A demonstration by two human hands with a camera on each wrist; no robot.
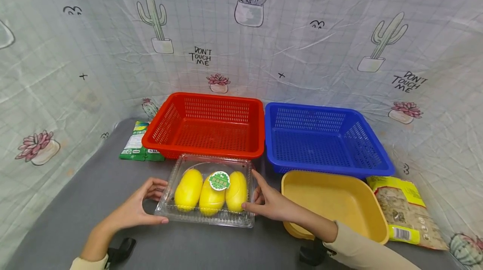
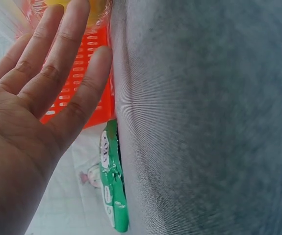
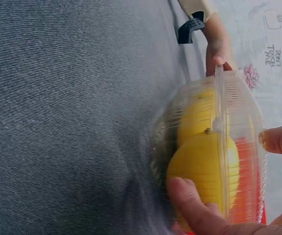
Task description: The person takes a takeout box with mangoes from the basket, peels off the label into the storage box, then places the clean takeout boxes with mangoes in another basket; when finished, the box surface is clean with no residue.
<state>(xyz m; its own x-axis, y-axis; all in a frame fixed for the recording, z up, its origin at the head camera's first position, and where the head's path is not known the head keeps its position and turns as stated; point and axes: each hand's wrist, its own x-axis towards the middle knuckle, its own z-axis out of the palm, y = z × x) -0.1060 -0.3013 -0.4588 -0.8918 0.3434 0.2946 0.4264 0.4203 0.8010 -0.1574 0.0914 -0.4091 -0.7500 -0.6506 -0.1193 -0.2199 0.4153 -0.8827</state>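
Note:
A clear plastic clamshell box (image 1: 245,215) with several yellow oval fruits (image 1: 188,190), which look like melons, lies between the two hands. A round green-and-white sticker (image 1: 219,181) is on its lid. The left hand (image 1: 137,207) holds the box's left end, thumb at the near corner and fingers along the side. In the left wrist view its fingers (image 2: 50,71) look fairly straight. At the opposite end the right hand (image 1: 273,201) grips the box between its spread thumb and fingers. The closed lid seam (image 3: 220,147) shows in the right wrist view.
Behind the box stand a red perforated basket (image 1: 211,150) and a blue one (image 1: 328,169). A yellow plastic tub (image 1: 377,203) sits at the right beside a yellow-and-brown packet (image 1: 407,211). A green-and-white packet (image 1: 137,152) lies left of the red basket. Grey cloth (image 1: 211,249) covers the table.

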